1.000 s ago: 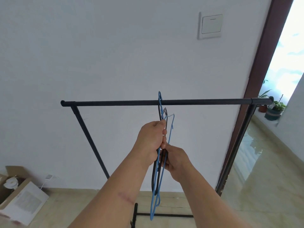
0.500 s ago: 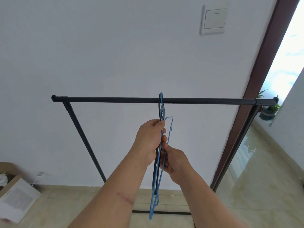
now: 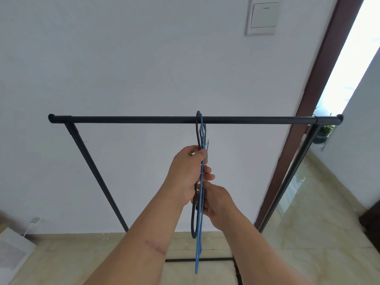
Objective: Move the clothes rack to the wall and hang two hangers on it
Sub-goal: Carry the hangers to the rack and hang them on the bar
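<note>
A black clothes rack [image 3: 133,119] stands close to the white wall, its top bar running left to right across the view. A blue hanger [image 3: 198,243] and a dark hanger [image 3: 193,221] hang edge-on together, their hooks over the bar just right of its middle. My left hand [image 3: 186,173] grips both hangers near their tops. My right hand [image 3: 216,199] holds them lower down, from the right side. The hooks overlap, so which one sits in front is hard to tell.
A light switch [image 3: 262,17] is on the wall above. A brown door frame [image 3: 312,95] and a doorway with potted plants [image 3: 326,130] lie to the right. A white box [image 3: 12,251] sits on the tiled floor at the left.
The hanger hooks have risen and now sit over the bar. My hands stayed on the hangers, and the view shifted slightly to the right.
</note>
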